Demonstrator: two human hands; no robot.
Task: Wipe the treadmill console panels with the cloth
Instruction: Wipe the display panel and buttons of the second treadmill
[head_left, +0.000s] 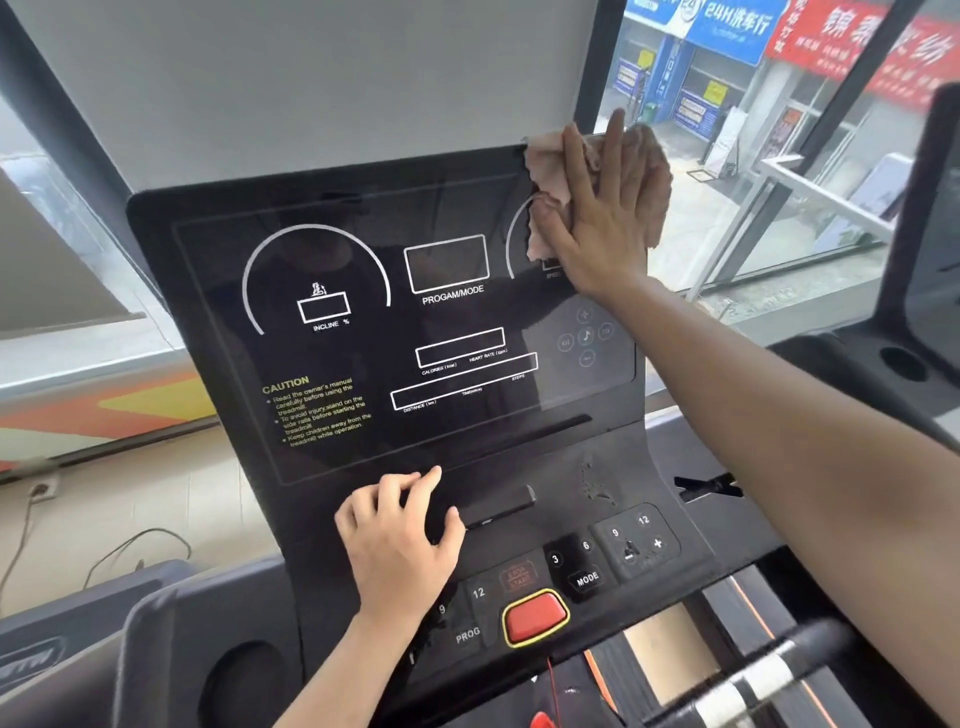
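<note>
The black treadmill console panel (363, 338) fills the middle of the view, tilted, with white display outlines and a yellow CAUTION text. My right hand (597, 218) lies flat with spread fingers on a crumpled pinkish cloth (545, 166), pressing it against the panel's upper right corner. My left hand (400, 540) rests lower down on the console's ledge, fingers curled loosely beside a small black bar (498, 506), holding nothing. Below the ledge sit the button panel (613, 556) and a red stop button (535, 616).
A white board rises behind the console. Cup holders sit at the lower left (249, 680) and the far right (904, 364). A handlebar (753, 675) crosses the lower right. Windows to a street lie right of the console. A wall socket and cables lie at left (41, 488).
</note>
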